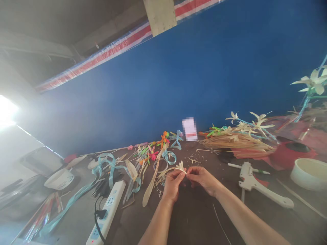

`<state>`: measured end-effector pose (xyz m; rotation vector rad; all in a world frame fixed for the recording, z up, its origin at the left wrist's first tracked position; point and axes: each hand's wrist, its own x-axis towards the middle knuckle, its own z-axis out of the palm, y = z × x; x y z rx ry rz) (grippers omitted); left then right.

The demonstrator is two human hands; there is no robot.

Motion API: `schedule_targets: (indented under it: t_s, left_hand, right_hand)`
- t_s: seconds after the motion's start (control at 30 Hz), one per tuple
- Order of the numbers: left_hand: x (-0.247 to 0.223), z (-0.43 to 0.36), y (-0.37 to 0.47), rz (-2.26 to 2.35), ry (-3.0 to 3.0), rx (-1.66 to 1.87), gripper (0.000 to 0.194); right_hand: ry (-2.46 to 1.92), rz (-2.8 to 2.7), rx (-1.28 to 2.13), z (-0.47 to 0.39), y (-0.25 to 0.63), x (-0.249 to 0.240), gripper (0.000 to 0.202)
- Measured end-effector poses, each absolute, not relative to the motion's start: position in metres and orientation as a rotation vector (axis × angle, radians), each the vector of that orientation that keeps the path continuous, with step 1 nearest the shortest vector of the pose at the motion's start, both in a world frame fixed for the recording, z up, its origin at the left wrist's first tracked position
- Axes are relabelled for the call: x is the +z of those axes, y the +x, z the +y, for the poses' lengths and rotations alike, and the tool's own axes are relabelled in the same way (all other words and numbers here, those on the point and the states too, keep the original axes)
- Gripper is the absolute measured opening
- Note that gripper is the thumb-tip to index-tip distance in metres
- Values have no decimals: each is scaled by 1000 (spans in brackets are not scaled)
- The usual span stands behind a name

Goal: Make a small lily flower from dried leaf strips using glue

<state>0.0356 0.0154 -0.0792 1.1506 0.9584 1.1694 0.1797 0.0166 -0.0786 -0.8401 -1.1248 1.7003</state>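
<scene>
Between my two hands, above the dark table, is a small cream flower (pixel 181 166) with narrow pointed petals. My left hand (pixel 173 185) pinches it near its base, petals pointing up. The fingers of my right hand (pixel 201 179) are closed at the flower's lower end, close to the left fingertips; part of that grip is hidden. Just behind my hands lie dried husk strips (pixel 153 180) and a curl of light blue ribbon (pixel 169 157). Small pale scraps (pixel 195 160) are scattered beyond my fingers.
To the right lies a white glue gun (pixel 255 183), with a white bowl (pixel 310 173) farther right. A power strip (pixel 108 211) with a plugged black cord stands at left. Finished pale flowers (pixel 259 119) and a straw bundle (pixel 237 141) lie before the blue wall (pixel 166 78).
</scene>
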Motion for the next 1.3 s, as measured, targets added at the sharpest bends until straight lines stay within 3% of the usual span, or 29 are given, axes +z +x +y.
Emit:
schedule_targets:
  t_s: [0.8, 1.3]
  left_hand:
    - [-55, 5, 37, 1054, 1902, 1316, 12]
    - [-75, 15, 38, 903, 984, 1285, 15]
  right_hand:
    - [-804, -1242, 1662, 15, 180, -72, 24]
    - [-834, -1303, 1539, 11, 180, -62, 22]
